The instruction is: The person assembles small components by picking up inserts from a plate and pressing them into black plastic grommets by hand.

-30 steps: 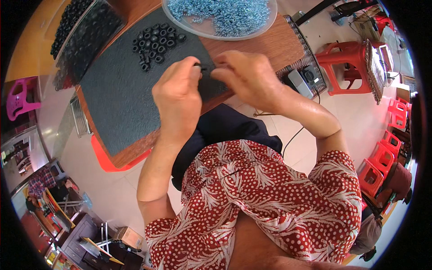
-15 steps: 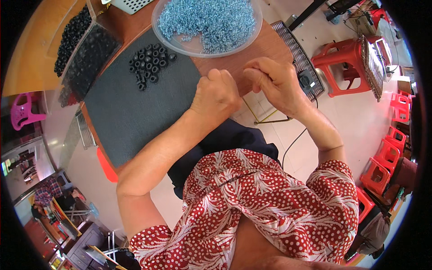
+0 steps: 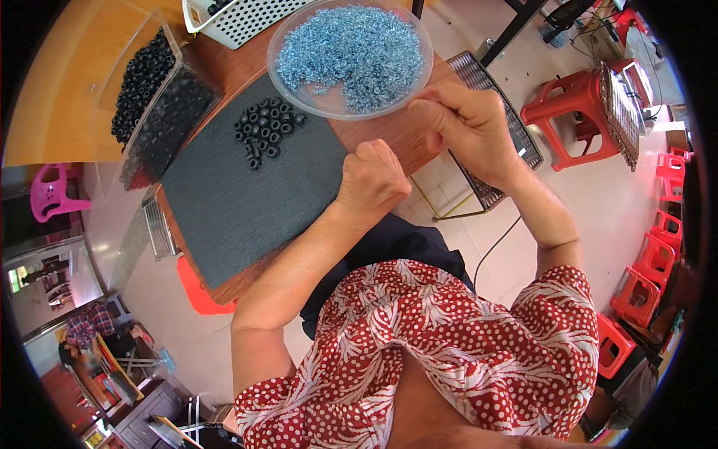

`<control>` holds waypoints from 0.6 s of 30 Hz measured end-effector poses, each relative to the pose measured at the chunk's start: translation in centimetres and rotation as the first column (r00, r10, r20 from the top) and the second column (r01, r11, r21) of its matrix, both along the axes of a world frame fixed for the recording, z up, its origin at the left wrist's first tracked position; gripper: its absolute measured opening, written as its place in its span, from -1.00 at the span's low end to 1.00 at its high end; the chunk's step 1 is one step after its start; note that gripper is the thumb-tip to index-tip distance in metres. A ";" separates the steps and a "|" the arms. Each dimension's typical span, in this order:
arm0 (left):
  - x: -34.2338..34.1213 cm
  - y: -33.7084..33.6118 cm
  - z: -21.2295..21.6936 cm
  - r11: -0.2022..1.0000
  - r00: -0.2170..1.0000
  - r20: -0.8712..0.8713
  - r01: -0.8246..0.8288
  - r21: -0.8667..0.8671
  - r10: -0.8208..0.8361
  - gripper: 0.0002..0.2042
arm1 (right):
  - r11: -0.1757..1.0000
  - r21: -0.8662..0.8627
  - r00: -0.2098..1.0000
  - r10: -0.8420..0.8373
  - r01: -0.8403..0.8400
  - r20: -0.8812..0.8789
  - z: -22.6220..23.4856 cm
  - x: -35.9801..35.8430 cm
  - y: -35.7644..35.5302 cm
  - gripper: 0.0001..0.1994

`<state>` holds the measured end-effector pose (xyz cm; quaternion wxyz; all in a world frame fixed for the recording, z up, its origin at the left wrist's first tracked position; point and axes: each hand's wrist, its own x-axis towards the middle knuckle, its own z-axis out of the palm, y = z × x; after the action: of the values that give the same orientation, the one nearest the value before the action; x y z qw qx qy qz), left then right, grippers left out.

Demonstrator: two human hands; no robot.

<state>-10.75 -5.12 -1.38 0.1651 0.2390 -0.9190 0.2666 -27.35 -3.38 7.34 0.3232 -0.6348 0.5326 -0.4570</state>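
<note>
My left hand (image 3: 374,181) is closed in a fist over the near right edge of the dark grey mat (image 3: 247,217). Anything inside its fingers is hidden. To its right and a little farther off, my right hand (image 3: 476,133) pinches thumb against curled fingers, near the rim of a clear round tub (image 3: 299,111). Whatever that pinch holds is too fine to make out. Small light-blue glass beads (image 3: 359,49) fill most of the tub. A loose group of black ring-shaped beads (image 3: 265,129) lies on the far part of the mat.
A clear bin (image 3: 179,112) of black beads stands at the far left, beside a white perforated basket (image 3: 243,26). The wooden table (image 3: 381,135) ends near my hands. A red stool (image 3: 565,120) and a wire rack (image 3: 523,142) are on the right.
My hands have drawn apart, the right one moving farther right and turning slightly. Both stay closed. The whole view has shifted a little, so the table sits lower and more to the right.
</note>
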 end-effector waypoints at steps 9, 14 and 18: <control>-0.3 0.1 -0.3 0.991 0.991 0.053 -0.129 0.043 0.127 -0.89 | 1.000 0.012 0.997 0.007 -0.008 0.078 -0.2 0.4 -0.5 -0.86; 0.3 -0.9 -1.0 0.994 0.997 -0.066 -0.026 0.108 0.033 -0.86 | 0.999 0.049 0.999 -0.022 0.023 -0.024 -1.3 0.1 0.4 -0.87; 1.6 -1.4 -0.2 0.938 0.941 -0.317 0.000 0.347 0.118 -0.92 | 0.991 0.135 0.998 0.015 -0.022 0.053 -4.5 0.1 1.3 -0.87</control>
<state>-9.20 -6.51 -1.57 0.2656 0.3334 -0.9024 0.0634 -27.22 -2.07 2.84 0.3837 -0.6044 0.5480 -0.4328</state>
